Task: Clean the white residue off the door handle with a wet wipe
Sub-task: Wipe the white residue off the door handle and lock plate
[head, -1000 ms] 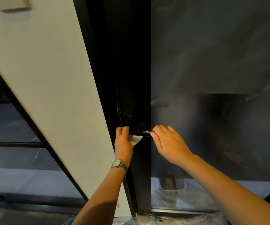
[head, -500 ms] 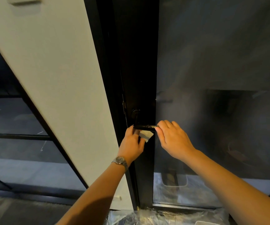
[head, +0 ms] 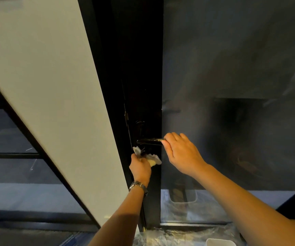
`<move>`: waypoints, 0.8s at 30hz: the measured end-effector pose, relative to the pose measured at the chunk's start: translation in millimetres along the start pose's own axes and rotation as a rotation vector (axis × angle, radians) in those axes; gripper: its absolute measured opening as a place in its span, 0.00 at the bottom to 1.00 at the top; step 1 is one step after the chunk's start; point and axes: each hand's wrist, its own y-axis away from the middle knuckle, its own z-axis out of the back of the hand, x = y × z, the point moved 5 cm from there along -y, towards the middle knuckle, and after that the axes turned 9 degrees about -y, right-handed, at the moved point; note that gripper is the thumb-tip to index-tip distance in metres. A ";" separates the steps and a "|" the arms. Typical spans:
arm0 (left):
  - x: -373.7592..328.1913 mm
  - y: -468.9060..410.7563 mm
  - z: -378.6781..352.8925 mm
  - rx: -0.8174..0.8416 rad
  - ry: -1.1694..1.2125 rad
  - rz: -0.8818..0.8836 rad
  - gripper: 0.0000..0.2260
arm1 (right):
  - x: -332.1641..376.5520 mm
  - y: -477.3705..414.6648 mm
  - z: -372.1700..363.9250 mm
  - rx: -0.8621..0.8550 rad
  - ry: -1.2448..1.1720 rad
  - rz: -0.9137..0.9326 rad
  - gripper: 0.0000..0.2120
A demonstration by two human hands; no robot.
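A black lever door handle point(head: 150, 141) sticks out horizontally from the dark door frame point(head: 143, 68). My right hand point(head: 182, 153) grips the handle's right end, fingers curled over it. My left hand point(head: 140, 167), with a watch on the wrist, sits just below the handle and holds a crumpled white wet wipe point(head: 152, 158). The wipe is bunched against the door below the lever, around a small dark fitting there. No white residue is discernible on the handle.
A white wall panel point(head: 51, 86) runs diagonally on the left. Dark glass point(head: 231, 68) fills the door's right side. Clear plastic sheeting point(head: 178, 237) covers the floor at the door's foot, with a white container point(head: 221, 243) at the bottom edge.
My left hand has dropped from the handle's left part to just below it, carrying the wipe down. My right hand keeps its grip on the lever's right end.
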 end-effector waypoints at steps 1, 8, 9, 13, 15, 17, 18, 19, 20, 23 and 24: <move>0.2 -5.2 -3.4 0.027 0.051 0.045 0.11 | 0.0 -0.2 -0.1 -0.005 0.005 0.007 0.15; 16.7 -8.5 -16.0 0.290 0.284 0.205 0.10 | 0.7 0.5 -0.9 -0.042 0.018 0.015 0.15; 18.3 -6.3 -18.0 0.329 0.284 0.202 0.10 | 1.0 1.0 -0.8 -0.049 0.018 0.015 0.15; 16.6 -6.0 -15.7 0.446 0.246 0.187 0.13 | 1.9 1.9 1.0 -0.074 0.032 -0.001 0.15; 14.9 -9.1 -11.5 0.488 0.185 0.178 0.14 | 3.1 2.4 1.4 -0.091 0.065 -0.003 0.17; 13.4 -5.8 -8.0 0.555 0.104 0.172 0.13 | 5.0 6.4 4.2 -0.151 -0.004 -0.024 0.17; 12.6 -3.1 -7.7 0.590 0.068 0.164 0.12 | 5.0 9.6 7.8 -0.213 -0.099 -0.051 0.17; 11.4 0.4 -8.0 0.621 0.034 0.151 0.11 | 4.2 15.4 12.1 -0.298 -0.197 -0.081 0.19; 9.7 4.2 -8.6 0.647 0.008 0.136 0.10 | 2.2 22.5 15.9 -0.384 -0.275 -0.106 0.20; 5.1 14.4 -17.1 0.701 -0.037 0.098 0.11 | -13.9 47.8 17.2 -0.529 -0.409 -0.226 0.22; 2.9 18.7 -21.4 0.724 -0.047 0.078 0.11 | -23.3 57.1 13.4 -0.540 -0.457 -0.297 0.23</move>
